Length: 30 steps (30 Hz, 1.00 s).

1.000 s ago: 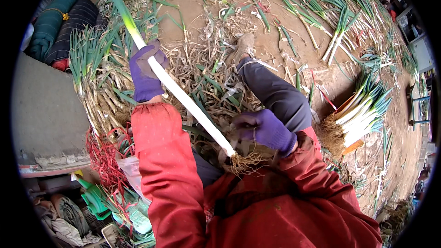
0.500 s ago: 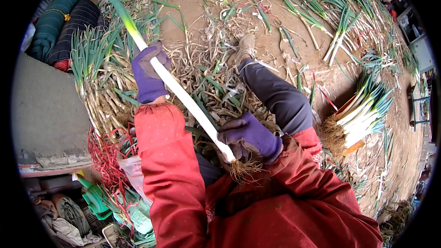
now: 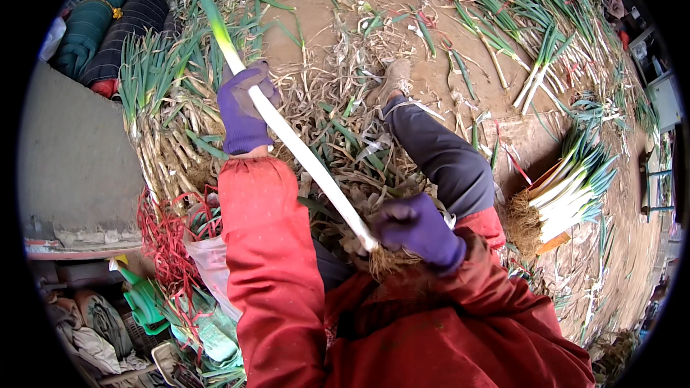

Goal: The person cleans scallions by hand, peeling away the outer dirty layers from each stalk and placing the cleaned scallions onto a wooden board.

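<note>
My left hand (image 3: 244, 106), in a purple glove, is closed round the upper shaft of a long leek-like green onion (image 3: 305, 154). Its green leaf end points up and away to the left, and its white shaft slants down to brown roots near my lap. Beside the root end is my right hand (image 3: 420, 232), also in a purple glove and smeared by motion. Its fingers are blurred, and I cannot tell whether they touch the stalk. Dry peelings (image 3: 338, 129) and stripped leaves lie beneath the stalk.
To the right, a bundle of cleaned green onions (image 3: 568, 197) lies with its roots toward me. Uncleaned green onions (image 3: 154, 144) stand at the left, above red ties (image 3: 169, 244). More green onions (image 3: 532, 14) are heaped far right. A green watering can (image 3: 146, 302) is at lower left.
My right hand has come off the lower shaft and shifted slightly right, now blurred. The left hand keeps its grip on the green onion. The whole view has shifted a little.
</note>
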Available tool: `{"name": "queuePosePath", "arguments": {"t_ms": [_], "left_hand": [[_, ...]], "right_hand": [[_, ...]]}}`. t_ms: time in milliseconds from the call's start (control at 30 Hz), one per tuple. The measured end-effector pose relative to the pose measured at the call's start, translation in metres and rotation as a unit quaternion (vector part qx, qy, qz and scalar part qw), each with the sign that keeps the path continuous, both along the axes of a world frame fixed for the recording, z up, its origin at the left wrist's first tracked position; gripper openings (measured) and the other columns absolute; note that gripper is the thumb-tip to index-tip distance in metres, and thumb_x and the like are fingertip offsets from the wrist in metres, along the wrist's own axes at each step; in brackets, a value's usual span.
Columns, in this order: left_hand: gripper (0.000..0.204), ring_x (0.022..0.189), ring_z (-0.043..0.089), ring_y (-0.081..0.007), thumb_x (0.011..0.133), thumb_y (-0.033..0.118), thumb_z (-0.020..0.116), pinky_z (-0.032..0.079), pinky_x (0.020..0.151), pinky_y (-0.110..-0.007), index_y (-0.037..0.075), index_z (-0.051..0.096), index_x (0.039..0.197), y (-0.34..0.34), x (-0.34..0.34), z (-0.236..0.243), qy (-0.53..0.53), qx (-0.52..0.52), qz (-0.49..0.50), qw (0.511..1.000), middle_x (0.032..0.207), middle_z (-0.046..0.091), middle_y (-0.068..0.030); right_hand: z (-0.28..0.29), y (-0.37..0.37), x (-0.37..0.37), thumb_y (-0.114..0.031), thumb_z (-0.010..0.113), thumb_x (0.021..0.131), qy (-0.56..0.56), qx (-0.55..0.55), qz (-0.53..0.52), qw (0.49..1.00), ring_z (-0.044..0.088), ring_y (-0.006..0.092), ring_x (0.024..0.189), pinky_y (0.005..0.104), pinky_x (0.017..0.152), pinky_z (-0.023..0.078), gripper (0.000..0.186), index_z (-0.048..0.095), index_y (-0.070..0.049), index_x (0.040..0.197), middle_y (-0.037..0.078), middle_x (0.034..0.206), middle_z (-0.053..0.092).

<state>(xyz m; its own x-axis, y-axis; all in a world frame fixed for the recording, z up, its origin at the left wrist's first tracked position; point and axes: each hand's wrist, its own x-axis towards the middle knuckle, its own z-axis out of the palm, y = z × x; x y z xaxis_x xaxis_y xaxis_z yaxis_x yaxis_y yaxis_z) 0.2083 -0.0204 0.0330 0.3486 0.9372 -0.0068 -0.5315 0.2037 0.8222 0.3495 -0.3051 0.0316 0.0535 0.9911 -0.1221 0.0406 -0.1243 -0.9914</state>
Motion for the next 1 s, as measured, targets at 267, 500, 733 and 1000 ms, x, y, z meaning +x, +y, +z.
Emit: {"name": "queuePosePath", "arguments": {"t_ms": [267, 500, 733, 1000], "left_hand": [[0.031, 0.045, 0.049, -0.0149, 0.074, -0.001, 0.062, 0.041, 0.039, -0.027, 0.003, 0.052, 0.103, -0.005, -0.002, 0.015, 0.148, -0.019, 0.118, 0.982, 0.068, 0.054, -0.0055], [0.019, 0.048, 0.045, -0.0106, 0.082, 0.012, 0.060, 0.038, 0.042, -0.024, 0.000, 0.053, 0.096, -0.035, 0.022, 0.035, 0.016, 0.085, 0.098, 0.991, 0.067, 0.051, -0.0029], [0.017, 0.052, 0.045, -0.0107, 0.083, 0.010, 0.059, 0.038, 0.044, -0.025, 0.002, 0.052, 0.096, -0.036, 0.024, 0.024, 0.020, 0.040, 0.081, 0.996, 0.070, 0.050, -0.0036], [0.020, 0.052, 0.051, -0.0130, 0.082, 0.010, 0.061, 0.044, 0.044, -0.027, 0.003, 0.052, 0.099, -0.022, 0.004, 0.015, 0.049, 0.066, 0.129, 0.988, 0.074, 0.055, -0.0059]], "right_hand": [[-0.011, -0.013, 0.014, -0.009, 0.067, 0.076, 0.012, -0.003, -0.055, 0.998, 0.061, 0.0093, 0.064, 0.0247, 0.058, 0.047, 0.013, 0.066, 0.000, 0.086, 0.009, 0.074, 0.066], [-0.035, 0.005, 0.004, -0.010, 0.067, 0.079, 0.100, 0.049, 0.070, 0.991, 0.060, 0.0133, 0.071, 0.0268, 0.066, 0.046, 0.016, 0.064, 0.003, 0.089, 0.009, 0.079, 0.063], [0.002, 0.034, -0.007, -0.030, 0.071, 0.080, -0.275, 0.123, -0.051, 0.952, 0.059, 0.0190, 0.063, 0.0299, 0.057, 0.045, 0.031, 0.063, -0.001, 0.085, 0.009, 0.070, 0.060], [-0.004, 0.004, -0.012, -0.021, 0.064, 0.075, -0.423, 0.162, 0.038, 0.891, 0.057, 0.0295, 0.050, 0.0401, 0.045, 0.044, 0.019, 0.054, -0.010, 0.064, 0.009, 0.056, 0.055]]}}
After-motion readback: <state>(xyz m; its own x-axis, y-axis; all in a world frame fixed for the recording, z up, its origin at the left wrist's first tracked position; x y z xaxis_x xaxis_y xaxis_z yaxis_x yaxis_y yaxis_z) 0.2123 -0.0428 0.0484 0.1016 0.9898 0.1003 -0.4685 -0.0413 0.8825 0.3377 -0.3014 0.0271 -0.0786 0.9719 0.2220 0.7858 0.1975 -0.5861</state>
